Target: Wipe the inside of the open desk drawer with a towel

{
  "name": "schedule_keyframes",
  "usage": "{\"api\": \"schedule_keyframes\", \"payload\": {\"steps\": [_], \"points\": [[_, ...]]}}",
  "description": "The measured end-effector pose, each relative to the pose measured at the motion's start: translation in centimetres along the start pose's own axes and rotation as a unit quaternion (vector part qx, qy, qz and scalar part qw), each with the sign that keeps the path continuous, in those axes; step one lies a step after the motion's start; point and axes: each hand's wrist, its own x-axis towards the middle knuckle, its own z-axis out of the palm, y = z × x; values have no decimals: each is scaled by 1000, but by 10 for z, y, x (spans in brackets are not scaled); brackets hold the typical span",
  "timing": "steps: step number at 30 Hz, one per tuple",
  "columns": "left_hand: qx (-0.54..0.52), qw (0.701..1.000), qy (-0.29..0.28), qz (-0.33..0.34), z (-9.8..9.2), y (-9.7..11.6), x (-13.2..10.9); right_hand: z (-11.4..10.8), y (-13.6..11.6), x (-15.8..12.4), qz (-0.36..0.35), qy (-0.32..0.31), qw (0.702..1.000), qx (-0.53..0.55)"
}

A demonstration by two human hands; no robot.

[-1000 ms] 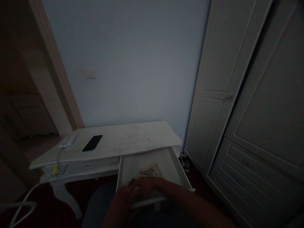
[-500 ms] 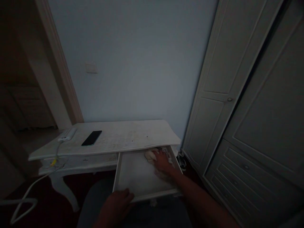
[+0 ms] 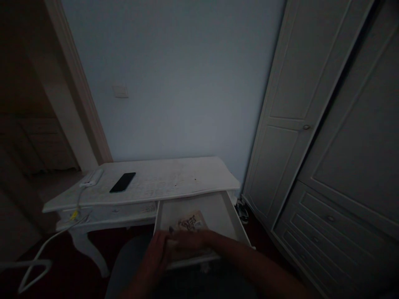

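Note:
The right-hand drawer (image 3: 232,214) of a white desk (image 3: 162,182) stands pulled out. A flat beige packet with a dark pattern (image 3: 189,222) lies in its front part. My left hand (image 3: 159,252) and my right hand (image 3: 193,242) meet over the packet's near end at the drawer front, fingers curled on it. The dim light hides the exact grip.
A black phone (image 3: 122,182) and a white power strip (image 3: 91,177) with a trailing cable (image 3: 46,245) lie on the desktop's left. A tall white wardrobe (image 3: 327,124) fills the right side, shoes (image 3: 242,211) at its foot. A doorway opens at left.
My right hand came back from the rear of the drawer to its front. The patterned packet is in view again, and both hands are together on it.

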Motion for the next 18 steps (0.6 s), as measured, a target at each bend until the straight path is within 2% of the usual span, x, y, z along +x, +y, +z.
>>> {"api": "schedule_keyframes", "payload": {"steps": [2, 4, 7, 8, 10, 12, 15, 18], "points": [[-8, 1000, -22, -2, -7, 4, 12, -13, 6, -28, -45, -57, 997, 4], [9, 994, -108, 2, -11, 12, 27, -25, 6, -62, -79, -78, 994, 2], [66, 958, -277, -16, -3, 31, 57, -30, 2, -120, -56, -30, 998, -10], [79, 949, -303, -22, 3, 38, 68, -26, 1, -138, -25, -2, 999, -32], [95, 943, -318, -29, 20, 53, 90, -12, 5, -167, 24, 52, 993, -105], [97, 941, -324, -14, 39, 68, 109, 8, 15, -182, 39, 113, 975, -188], [82, 937, -335, 47, 67, 91, 131, 37, 32, -180, 23, 197, 940, -277], [63, 938, -324, 101, 88, 112, 143, 54, 44, -169, -12, 280, 902, -327]]}}
